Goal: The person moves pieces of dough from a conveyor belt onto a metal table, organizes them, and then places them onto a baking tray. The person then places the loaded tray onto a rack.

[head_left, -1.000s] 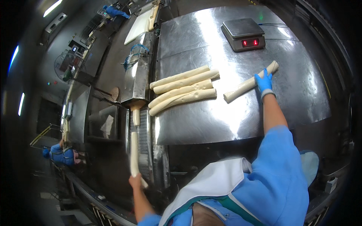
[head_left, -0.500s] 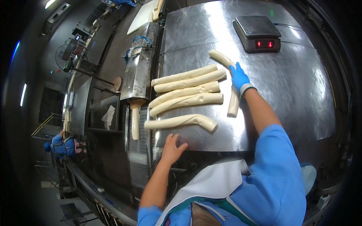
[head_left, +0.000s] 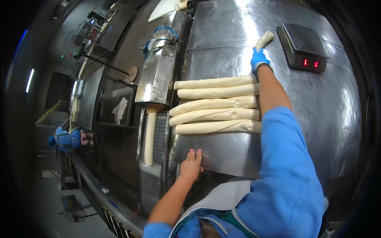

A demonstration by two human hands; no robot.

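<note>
My right hand (head_left: 260, 58), in a blue glove, is closed on a smooth cream-coloured dough-like log (head_left: 264, 39) near the scale. Only the far end of that log shows beyond the fingers; my hand and forearm hide the rest. Several similar dough-like logs (head_left: 216, 104) lie side by side across the steel table (head_left: 222, 148), their right ends close to my right forearm. At the table's front edge my bare left hand (head_left: 192, 166) is open, with fingers stretched out over the metal. It holds nothing and is apart from the nearest log (head_left: 218, 127).
A scale (head_left: 303, 47) with a red display stands at the back right. Left of the table, a steel machine (head_left: 160, 67) has another log (head_left: 150, 137) extending from it over a mesh conveyor (head_left: 152, 178). A co-worker (head_left: 69, 137) in blue is far left.
My right hand has moved forward with the log, toward the scale. The nearest log now lies straighter and closer to the others. My left hand's fingers have straightened; the whole view has shifted.
</note>
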